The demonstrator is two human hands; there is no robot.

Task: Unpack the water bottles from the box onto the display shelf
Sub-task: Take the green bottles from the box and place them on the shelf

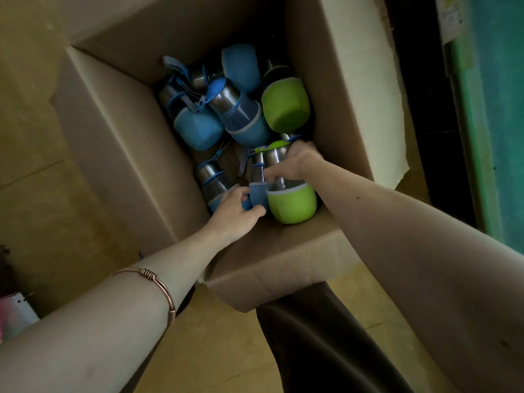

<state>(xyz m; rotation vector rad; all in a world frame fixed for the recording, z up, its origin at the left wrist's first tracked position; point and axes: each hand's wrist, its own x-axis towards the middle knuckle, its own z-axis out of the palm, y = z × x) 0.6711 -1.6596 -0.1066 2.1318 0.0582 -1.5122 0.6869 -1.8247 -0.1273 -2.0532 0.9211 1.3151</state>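
The brown cardboard box (119, 143) holds steel bottles with blue sleeves (198, 129) and green sleeves (285, 109).

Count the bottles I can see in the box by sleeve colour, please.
Blue-sleeved bottles: 5, one gripped by the left hand
Green-sleeved bottles: 2, one gripped by the right hand
Total: 7 clearly visible in the cardboard box; any buried below cannot be counted.

There is one view only, from a camera on the person's head, looking steeply down and forward into the open cardboard box (119, 143), which fills the centre and upper frame. It is close: both forearms enter from the lower corners.
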